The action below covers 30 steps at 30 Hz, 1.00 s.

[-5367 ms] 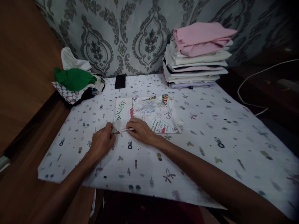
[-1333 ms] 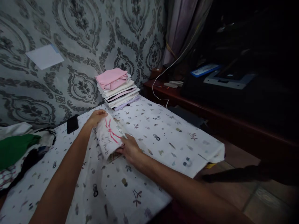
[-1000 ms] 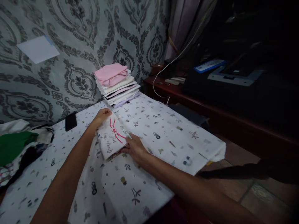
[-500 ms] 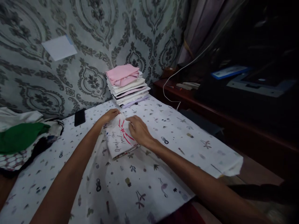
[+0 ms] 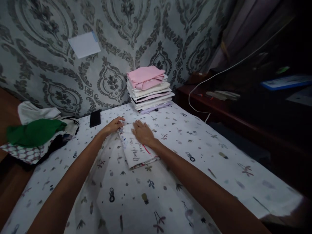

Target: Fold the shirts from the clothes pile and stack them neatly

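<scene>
A folded white cloth with dark lettering and red marks lies on the patterned white sheet. My right hand rests flat on its upper part, fingers extended, covering some of the print. At the cloth's upper left corner is my left hand, its fingers apart and nothing held in them. Behind both hands stands a stack of folded clothes, with a pink piece on top.
A black phone lies left of the stack. Loose clothes, one green, are heaped at the left edge. A white cable hangs over the dark red furniture on the right. Paper shows against the patterned wall.
The view has turned left, so things appear farther right. My right hand has moved onto the cloth and covers more of the red print. My left hand's fingers have come off the cloth's top edge.
</scene>
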Tool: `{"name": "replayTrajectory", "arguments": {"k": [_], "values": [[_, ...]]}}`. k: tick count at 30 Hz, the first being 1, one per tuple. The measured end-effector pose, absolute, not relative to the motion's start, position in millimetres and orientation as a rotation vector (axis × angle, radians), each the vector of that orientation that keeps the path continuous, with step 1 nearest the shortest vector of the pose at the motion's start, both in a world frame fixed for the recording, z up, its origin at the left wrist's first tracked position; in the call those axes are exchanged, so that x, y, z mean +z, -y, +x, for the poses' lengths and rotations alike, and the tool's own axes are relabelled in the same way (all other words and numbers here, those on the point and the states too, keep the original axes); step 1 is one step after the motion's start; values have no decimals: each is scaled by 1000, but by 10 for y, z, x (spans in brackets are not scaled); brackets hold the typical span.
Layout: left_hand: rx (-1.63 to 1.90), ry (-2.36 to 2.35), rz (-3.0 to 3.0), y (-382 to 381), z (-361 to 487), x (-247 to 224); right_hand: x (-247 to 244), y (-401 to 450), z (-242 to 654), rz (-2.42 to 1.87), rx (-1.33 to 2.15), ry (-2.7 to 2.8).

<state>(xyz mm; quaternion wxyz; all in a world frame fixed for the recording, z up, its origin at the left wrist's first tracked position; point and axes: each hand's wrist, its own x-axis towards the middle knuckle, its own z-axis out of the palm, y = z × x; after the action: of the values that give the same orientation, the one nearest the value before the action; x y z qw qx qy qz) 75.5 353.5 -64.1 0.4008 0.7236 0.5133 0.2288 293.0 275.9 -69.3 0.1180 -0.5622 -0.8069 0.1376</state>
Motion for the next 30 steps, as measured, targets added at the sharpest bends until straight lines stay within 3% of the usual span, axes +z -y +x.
{"name": "replayTrajectory", "arguments": {"k": [11,15,21,25,30], "values": [[612,-1203,1926,-3428,594,-597,-729,-2763,2916,-1622,382,2362],[598,-1368,2152,-3277,617,-543,-723,-2769,2895,-1633,392,2356],[718,-1400,2468,-2364,913,-342,-645,-2742,2923,-1614,450,2319],[254,-1258,2725,-1397,1143,-316,-569,-2550,3003,-1464,378,2320],[-160,-1584,2734,-854,1351,-516,-634,-2316,2986,-1388,394,2414]]}}
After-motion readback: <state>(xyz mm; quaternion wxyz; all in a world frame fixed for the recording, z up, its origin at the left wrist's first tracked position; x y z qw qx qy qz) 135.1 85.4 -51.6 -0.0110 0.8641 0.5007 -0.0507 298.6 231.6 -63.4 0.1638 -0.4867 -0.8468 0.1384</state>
